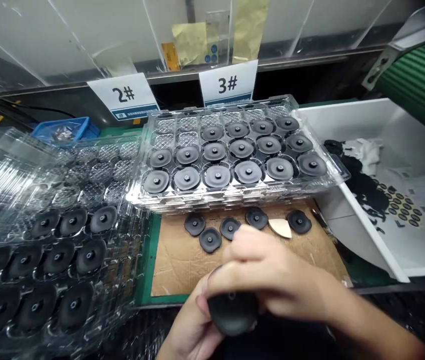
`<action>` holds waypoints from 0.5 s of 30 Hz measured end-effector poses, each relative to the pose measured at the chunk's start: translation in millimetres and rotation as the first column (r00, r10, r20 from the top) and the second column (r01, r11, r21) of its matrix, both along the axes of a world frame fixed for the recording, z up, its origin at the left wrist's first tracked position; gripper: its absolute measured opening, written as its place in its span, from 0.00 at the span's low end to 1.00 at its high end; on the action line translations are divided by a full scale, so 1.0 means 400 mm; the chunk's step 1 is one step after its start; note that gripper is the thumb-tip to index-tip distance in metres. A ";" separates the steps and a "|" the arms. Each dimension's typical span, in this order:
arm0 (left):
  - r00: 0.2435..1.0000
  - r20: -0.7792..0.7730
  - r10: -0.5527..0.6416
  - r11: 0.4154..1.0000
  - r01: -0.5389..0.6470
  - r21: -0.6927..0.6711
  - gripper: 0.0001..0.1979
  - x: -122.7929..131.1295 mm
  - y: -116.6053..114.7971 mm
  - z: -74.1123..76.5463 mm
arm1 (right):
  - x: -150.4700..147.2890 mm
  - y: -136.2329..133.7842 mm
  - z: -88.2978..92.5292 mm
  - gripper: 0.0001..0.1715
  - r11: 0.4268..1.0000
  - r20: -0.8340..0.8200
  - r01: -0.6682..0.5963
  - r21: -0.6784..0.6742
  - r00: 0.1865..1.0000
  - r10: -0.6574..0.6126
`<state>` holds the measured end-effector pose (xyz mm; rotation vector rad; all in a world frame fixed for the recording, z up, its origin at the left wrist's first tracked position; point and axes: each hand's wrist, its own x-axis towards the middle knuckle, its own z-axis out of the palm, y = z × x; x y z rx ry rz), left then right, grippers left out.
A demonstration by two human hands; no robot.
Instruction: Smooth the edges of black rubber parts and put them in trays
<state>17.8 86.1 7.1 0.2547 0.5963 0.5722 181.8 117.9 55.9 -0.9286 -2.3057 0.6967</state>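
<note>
Black rubber diaphragm (233, 314) being held in head view just short of a cardboard sheet (178, 265), left hand (188, 332) and right hand (272, 277) clamping it together at the rim; it appears light and flexible, best gripped by the edge.

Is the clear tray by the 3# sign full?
Not full: black discs sit in most pockets of the clear tray, but its back left pockets are empty.
</note>
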 end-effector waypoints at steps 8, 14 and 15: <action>0.985 0.167 0.038 0.990 -0.015 -0.138 0.32 -0.018 -0.015 -0.028 | 0.080 -0.125 -0.247 0.17 0.785 0.159 0.486 -0.385 0.873 -0.462; 0.989 0.147 0.001 0.989 0.021 -0.147 0.29 0.004 0.011 -0.030 | 0.087 -0.211 -0.358 0.16 0.715 0.163 0.569 -0.407 0.815 -0.556; 0.991 0.132 -0.010 0.990 0.029 -0.140 0.28 0.010 0.015 -0.023 | 0.093 -0.200 -0.339 0.16 0.698 0.149 0.597 -0.395 0.792 -0.593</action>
